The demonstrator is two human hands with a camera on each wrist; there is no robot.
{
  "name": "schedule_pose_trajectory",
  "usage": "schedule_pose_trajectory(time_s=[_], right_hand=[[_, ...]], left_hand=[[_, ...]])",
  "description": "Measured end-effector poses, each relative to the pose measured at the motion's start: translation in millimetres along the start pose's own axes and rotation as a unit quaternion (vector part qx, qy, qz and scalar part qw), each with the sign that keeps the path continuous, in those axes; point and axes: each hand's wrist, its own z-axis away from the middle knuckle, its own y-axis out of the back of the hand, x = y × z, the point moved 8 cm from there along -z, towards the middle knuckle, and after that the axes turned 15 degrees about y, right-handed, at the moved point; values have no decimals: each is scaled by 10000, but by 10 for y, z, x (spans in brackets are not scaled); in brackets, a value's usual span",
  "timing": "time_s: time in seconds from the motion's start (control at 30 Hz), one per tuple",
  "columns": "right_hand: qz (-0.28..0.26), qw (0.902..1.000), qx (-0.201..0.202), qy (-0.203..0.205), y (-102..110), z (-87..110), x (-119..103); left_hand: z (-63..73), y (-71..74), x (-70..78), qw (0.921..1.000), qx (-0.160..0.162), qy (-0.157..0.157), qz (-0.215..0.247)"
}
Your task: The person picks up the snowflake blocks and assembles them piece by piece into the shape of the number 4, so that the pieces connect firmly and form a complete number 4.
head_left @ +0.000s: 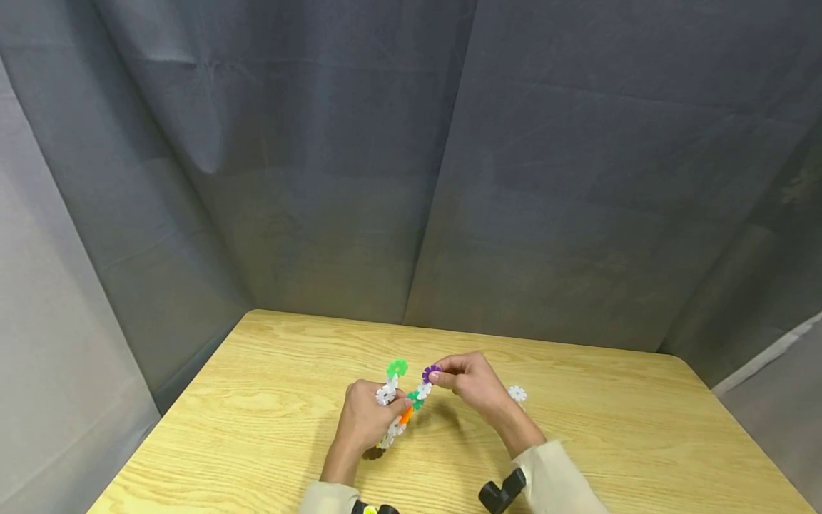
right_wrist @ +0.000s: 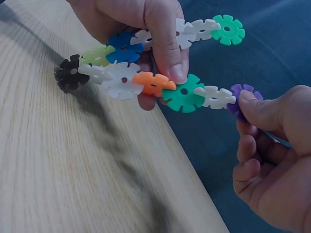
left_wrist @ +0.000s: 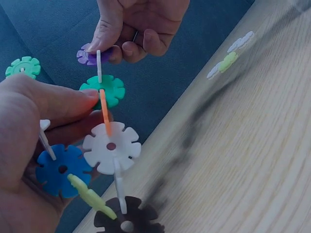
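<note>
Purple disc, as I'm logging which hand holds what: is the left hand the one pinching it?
No, the right hand pinches the purple disc, which sits at one end of the chain.

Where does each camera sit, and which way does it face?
Head: worn on the head, facing forward and down at table and curtain; left hand, right hand and sleeves show.
Left wrist: worn there, facing the chain; left hand at left edge, right hand at top.
Right wrist: worn there, facing the chain; right hand at lower right, left hand at top.
Shared: both wrist views show the chain, its purple disc pinched by the right hand.
</note>
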Motion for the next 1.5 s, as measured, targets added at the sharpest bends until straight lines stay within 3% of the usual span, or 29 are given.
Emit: schedule_pose_trajectory(time_s=[0.27,0.73,1.0,1.3,1.5], right_hand=[[-118,9992,371,-128,13,24,34],[-241,9975,623,-229,-15,63,59],[-42,9985,522,-164,-53,19,11],[13,10000,-14,-24,-50,27,-15],[18,10000,-86,-27,8,45,-57]], left_hand=[[11,17,12,9999,130,8,103],[1,24,14,9997,170,-53,179],[4,32,11,9995,175,-19,271],[1,38,1,9999,101,-9,71],[-6,41,16,9998,156,-44,87]])
